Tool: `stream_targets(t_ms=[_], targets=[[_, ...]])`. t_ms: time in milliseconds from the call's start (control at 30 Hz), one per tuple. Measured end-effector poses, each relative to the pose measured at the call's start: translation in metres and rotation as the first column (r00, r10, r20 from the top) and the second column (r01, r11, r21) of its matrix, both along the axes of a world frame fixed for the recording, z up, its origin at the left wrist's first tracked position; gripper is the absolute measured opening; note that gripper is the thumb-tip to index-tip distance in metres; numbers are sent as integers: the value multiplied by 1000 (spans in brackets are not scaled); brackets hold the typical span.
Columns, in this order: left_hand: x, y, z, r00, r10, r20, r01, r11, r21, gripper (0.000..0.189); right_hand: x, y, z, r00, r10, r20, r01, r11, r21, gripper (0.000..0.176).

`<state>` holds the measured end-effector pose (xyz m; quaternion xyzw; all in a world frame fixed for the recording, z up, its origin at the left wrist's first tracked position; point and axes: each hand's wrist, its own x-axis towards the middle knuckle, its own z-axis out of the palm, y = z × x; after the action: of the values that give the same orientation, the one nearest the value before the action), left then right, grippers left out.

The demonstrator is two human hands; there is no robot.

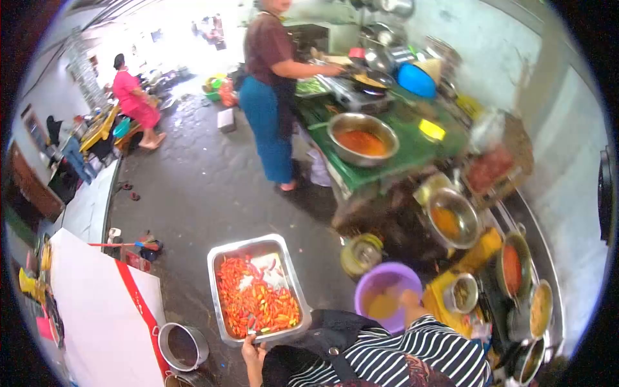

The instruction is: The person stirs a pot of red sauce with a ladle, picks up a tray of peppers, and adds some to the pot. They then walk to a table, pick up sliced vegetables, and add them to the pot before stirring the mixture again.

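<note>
At the bottom, my left hand (253, 353) grips the near rim of a rectangular metal tray (215, 303), with the fingers closed on its edge. Red and orange chili peppers (258, 300) fill much of the tray, with paler pieces, perhaps shallots or onions, at its upper right. On the other side, my right hand (411, 302) reaches over the near right rim of a purple basin (366, 284). Yellowish-brown contents (382, 306) show at the bottom of the basin. The right fingers are blurred, and I cannot see whether they hold anything.
A person (267, 97) stands at a green table (335, 164) with a stove, a pan and a large steel bowl (363, 155) of red sauce. Several pots and bowls line the right wall. A white box (103, 309) and a metal pot (183, 347) stand left. Another person (135, 103) sits farther back.
</note>
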<state>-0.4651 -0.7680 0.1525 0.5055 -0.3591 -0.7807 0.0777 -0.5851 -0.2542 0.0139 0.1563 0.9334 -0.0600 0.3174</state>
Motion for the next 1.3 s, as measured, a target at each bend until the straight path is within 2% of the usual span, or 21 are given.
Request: stream_targets(t_ms=[67,100,233,433,500,600,667,733,767,800,833,900,933,967,1033,1100,1133,1200,1233,1267,1300], targets=[[-4,-28,-15,999,-1,-48,-6,989,-145,21,-63,-69,0,996,52,-66,-58,994,-94,31],[-2,-42,-16,997,1,-78,-14,987,-163,20,-100,-106,-29,981,-76,-180,66,996,-59,27],[-31,-91,11,979,130,-155,-129,992,17,18,-209,-285,44,910,367,-193,-405,886,-227,20],[-110,-169,14,946,217,-242,-176,968,179,19,-295,-471,75,847,306,-435,-483,785,-388,27],[-141,-206,7,961,98,-259,-100,995,4,19,-316,-506,57,804,357,-475,-556,734,-390,27],[-200,-271,-21,968,-163,-188,77,915,-397,20,-348,-508,37,800,500,-332,-594,740,-316,25],[-220,-310,-31,957,-281,-70,181,769,-612,20,-357,-500,74,925,373,-76,-380,901,-210,24],[-247,-332,2,967,-155,-202,80,939,-335,20,-370,-464,12,988,128,-91,-144,970,-197,26],[-297,-345,34,937,4,-349,35,994,104,20,-378,-442,-26,996,82,-38,-85,992,-98,25],[-322,-372,6,915,-13,-404,50,995,82,25,-377,-436,-13,998,-16,-60,13,999,-48,24],[-338,-393,-1,919,-54,-391,64,998,12,23,-380,-414,-48,999,-29,-21,28,999,-33,25],[-379,-429,-10,924,-335,-183,191,822,-537,19,-378,-396,-74,973,215,86,-221,973,63,26],[-403,-446,-16,930,-344,-130,197,764,-614,17,-376,-395,-76,999,-15,32,13,998,59,26],[-439,-464,-20,952,-219,-213,134,925,-355,15,-377,-395,-72,967,-253,-31,255,966,48,26],[-517,-483,3,977,101,-186,-67,981,182,12,-397,-399,-68,951,291,109,-305,939,159,26],[-569,-510,-9,991,79,-111,-50,970,240,10,-439,-421,-65,979,166,118,-179,977,114,25],[-603,-494,25,978,174,-111,-154,974,167,10,-463,-439,-59,986,106,127,-119,989,92,25],[-649,-514,20,981,130,-144,-98,973,210,11,-541,-516,24,993,90,75,-96,992,78,25],[-668,-524,14,982,109,-157,-71,970,232,11,-581,-523,-43,993,109,45,-108,994,-3,25],[-687,-534,11,988,104,-112,-78,973,219,12,-625,-563,-31,963,209,-170,-226,970,-87,27],[-706,-540,16,977,178,-120,-151,967,207,11,-664,-605,-53,955,87,-285,-166,950,-263,29]])
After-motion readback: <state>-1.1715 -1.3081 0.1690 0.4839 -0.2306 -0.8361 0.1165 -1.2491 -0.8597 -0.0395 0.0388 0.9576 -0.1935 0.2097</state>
